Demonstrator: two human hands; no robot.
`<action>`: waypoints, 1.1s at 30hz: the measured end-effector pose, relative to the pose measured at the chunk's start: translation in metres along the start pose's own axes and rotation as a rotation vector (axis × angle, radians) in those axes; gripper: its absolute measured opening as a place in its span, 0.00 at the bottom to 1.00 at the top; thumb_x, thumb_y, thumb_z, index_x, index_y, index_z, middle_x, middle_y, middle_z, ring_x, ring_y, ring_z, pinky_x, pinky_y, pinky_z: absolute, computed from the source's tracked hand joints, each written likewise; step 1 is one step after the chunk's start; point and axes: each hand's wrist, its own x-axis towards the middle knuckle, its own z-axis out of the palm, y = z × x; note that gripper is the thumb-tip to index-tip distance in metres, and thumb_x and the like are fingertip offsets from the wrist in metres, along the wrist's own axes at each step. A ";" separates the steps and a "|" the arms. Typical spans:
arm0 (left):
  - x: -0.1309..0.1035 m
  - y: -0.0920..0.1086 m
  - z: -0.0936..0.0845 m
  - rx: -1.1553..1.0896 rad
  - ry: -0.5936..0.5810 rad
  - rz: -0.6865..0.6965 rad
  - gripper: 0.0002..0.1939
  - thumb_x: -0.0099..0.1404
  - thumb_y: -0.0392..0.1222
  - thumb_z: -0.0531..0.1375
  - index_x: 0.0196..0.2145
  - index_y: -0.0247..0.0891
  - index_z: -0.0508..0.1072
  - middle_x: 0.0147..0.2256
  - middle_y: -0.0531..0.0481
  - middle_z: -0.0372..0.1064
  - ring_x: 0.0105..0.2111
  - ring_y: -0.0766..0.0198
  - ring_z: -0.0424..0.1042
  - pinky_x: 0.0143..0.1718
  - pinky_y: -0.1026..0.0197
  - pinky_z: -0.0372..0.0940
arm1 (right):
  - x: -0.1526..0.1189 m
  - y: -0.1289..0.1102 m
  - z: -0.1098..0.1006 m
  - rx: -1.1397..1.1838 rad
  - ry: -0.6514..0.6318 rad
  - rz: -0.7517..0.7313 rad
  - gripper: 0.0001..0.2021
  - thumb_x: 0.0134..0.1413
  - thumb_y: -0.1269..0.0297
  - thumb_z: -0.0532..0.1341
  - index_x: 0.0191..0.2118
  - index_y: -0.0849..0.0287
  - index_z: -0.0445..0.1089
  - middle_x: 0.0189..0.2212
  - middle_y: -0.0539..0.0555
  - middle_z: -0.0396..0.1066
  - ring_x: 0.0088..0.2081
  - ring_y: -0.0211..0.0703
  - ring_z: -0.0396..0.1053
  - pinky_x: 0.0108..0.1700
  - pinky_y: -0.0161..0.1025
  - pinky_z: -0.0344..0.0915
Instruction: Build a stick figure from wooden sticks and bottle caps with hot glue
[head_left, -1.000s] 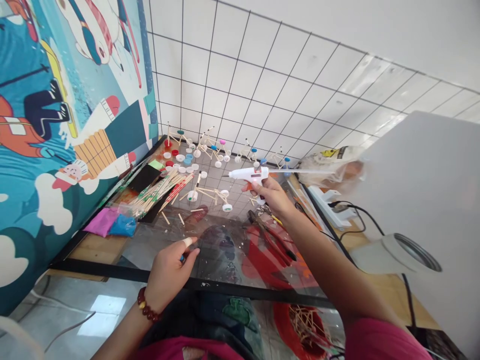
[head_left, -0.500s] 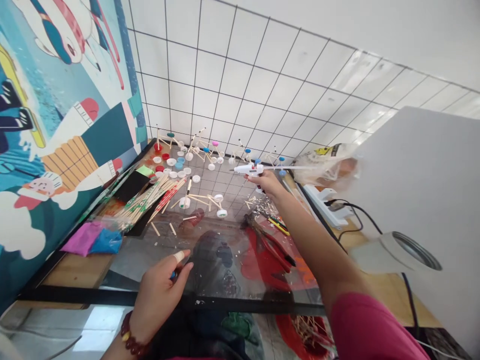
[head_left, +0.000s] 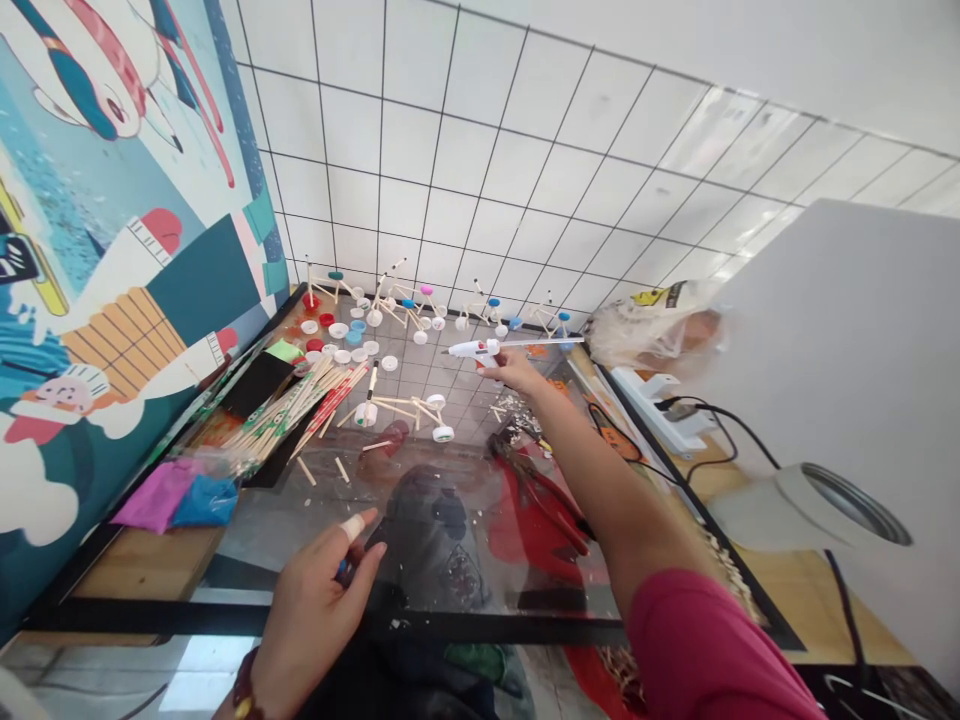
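Note:
My right hand (head_left: 511, 370) is closed around the grip of a white hot glue gun (head_left: 472, 349), held above the far part of the glass tabletop. Its nozzle points left, and a long pale glue stick (head_left: 544, 342) sticks out behind it. Near the front edge, my left hand (head_left: 322, 590) is curled around a small blue thing (head_left: 344, 568), mostly hidden by the fingers. A wrap covers part of one finger. Ahead of the left hand stands a small frame of wooden sticks (head_left: 396, 405) with white bottle caps as wheels.
Similar stick-and-cap models (head_left: 420, 312) line the back, near loose caps (head_left: 339, 331). Wooden sticks (head_left: 292, 405) and pink and blue packets (head_left: 161, 490) lie left. Red-handled pliers (head_left: 544, 495) lie right. Beyond my arm are a power strip (head_left: 660, 410), cable and lamp head (head_left: 810, 510).
My right hand has brought the glue gun a little left and slightly lower. My left hand keeps its curled shape. The view has shifted slightly, and a cable now shows beside my right arm.

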 end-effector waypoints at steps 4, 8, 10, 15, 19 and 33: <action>0.001 0.014 -0.009 -0.291 -0.041 -0.126 0.23 0.67 0.48 0.58 0.58 0.42 0.70 0.44 0.43 0.73 0.38 0.60 0.75 0.40 0.58 0.73 | -0.028 -0.009 -0.031 -0.073 0.159 0.001 0.30 0.28 0.68 0.74 0.46 0.61 0.71 0.43 0.58 0.75 0.44 0.49 0.71 0.48 0.47 0.68; 0.030 0.043 -0.011 -0.960 -0.178 -0.368 0.21 0.68 0.49 0.58 0.54 0.37 0.71 0.49 0.37 0.74 0.37 0.58 0.76 0.38 0.55 0.73 | -0.096 -0.043 -0.035 -0.074 0.385 -0.233 0.21 0.42 0.59 0.70 0.44 0.57 0.71 0.40 0.54 0.72 0.38 0.44 0.68 0.46 0.43 0.65; 0.052 0.064 -0.003 -1.205 -0.297 -0.516 0.19 0.66 0.46 0.60 0.51 0.35 0.72 0.47 0.36 0.75 0.38 0.58 0.77 0.40 0.55 0.73 | -0.138 -0.068 -0.016 0.052 0.396 -0.423 0.12 0.55 0.52 0.63 0.39 0.56 0.73 0.32 0.52 0.71 0.34 0.42 0.66 0.40 0.40 0.64; 0.100 0.120 0.049 -1.445 -0.170 -0.424 0.08 0.60 0.34 0.60 0.39 0.35 0.73 0.38 0.46 0.75 0.39 0.64 0.75 0.48 0.57 0.69 | -0.203 -0.118 0.048 0.580 0.282 -0.587 0.23 0.59 0.44 0.60 0.21 0.55 0.61 0.19 0.47 0.55 0.22 0.37 0.52 0.27 0.38 0.53; 0.132 0.141 0.075 -1.135 0.035 -0.048 0.10 0.57 0.27 0.52 0.32 0.37 0.71 0.33 0.50 0.72 0.38 0.63 0.71 0.46 0.58 0.65 | -0.203 -0.133 0.062 0.799 0.321 -0.680 0.26 0.58 0.44 0.61 0.18 0.55 0.56 0.17 0.46 0.48 0.21 0.37 0.48 0.26 0.38 0.50; 0.166 0.140 -0.007 -1.067 -0.394 0.137 0.06 0.51 0.29 0.56 0.26 0.38 0.65 0.24 0.55 0.60 0.23 0.70 0.57 0.25 0.64 0.54 | -0.195 -0.180 0.033 0.643 -0.175 -0.739 0.30 0.56 0.39 0.61 0.13 0.55 0.58 0.12 0.47 0.51 0.18 0.37 0.50 0.24 0.39 0.53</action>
